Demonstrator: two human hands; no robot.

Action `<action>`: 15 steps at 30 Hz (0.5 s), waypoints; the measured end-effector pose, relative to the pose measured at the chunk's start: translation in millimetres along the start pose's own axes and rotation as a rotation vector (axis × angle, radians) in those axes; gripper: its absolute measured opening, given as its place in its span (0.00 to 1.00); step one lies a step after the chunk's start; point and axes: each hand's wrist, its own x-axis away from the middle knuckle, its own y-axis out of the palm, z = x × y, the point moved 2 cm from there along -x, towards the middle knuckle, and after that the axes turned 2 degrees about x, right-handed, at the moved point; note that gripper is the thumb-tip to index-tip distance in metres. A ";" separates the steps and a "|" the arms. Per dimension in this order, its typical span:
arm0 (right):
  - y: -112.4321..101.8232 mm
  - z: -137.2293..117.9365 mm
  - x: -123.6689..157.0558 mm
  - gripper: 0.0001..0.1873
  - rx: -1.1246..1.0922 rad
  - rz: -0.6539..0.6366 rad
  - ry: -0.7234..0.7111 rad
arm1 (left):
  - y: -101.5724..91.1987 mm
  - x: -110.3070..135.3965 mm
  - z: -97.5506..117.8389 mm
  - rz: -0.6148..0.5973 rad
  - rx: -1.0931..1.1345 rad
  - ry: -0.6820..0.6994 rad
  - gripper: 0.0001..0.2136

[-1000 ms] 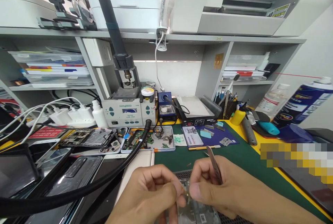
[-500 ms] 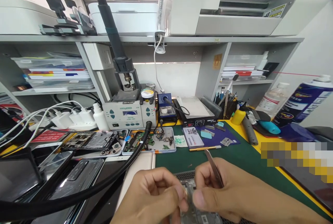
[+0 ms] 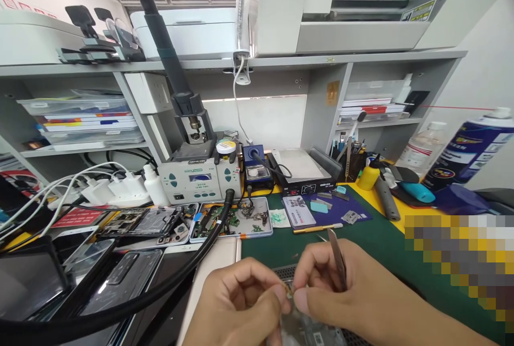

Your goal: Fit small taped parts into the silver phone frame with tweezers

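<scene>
My left hand (image 3: pixel 236 306) and my right hand (image 3: pixel 341 292) meet at the bottom centre, fingertips pinched together on a tiny gold-coloured part (image 3: pixel 288 291). My right hand also holds metal tweezers (image 3: pixel 337 257), their length pointing up and away between the fingers. Under the hands lies an opened phone (image 3: pixel 305 330) on a dark perforated mat (image 3: pixel 283 271), mostly hidden by both hands.
A thick black hose (image 3: pixel 160 287) curves across the left from a rework station (image 3: pixel 196 177). Trays of phone parts (image 3: pixel 231 220), dismantled phones (image 3: pixel 120 268), a blue mat with small tools (image 3: pixel 333 209) and a spray can (image 3: pixel 469 150) surround the green mat (image 3: pixel 381 249).
Both hands stay pinched together at the same spot; the view has tilted slightly and the tweezers stand a little more upright.
</scene>
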 end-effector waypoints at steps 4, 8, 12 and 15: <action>0.0 8.0 -0.1 0.07 0.022 0.016 -0.024 | -0.1 -0.4 -2.4 -0.011 -0.016 -0.040 0.11; 0.4 10.7 0.6 0.04 0.040 0.040 -0.008 | -0.2 0.1 -2.8 -0.019 -0.030 -0.027 0.10; 1.9 11.6 0.9 0.03 0.029 0.033 -0.021 | -0.4 1.2 -2.1 -0.015 -0.033 -0.017 0.07; 2.6 12.4 0.8 0.04 0.027 0.030 -0.019 | 0.2 2.4 -0.8 -0.016 -0.047 -0.023 0.06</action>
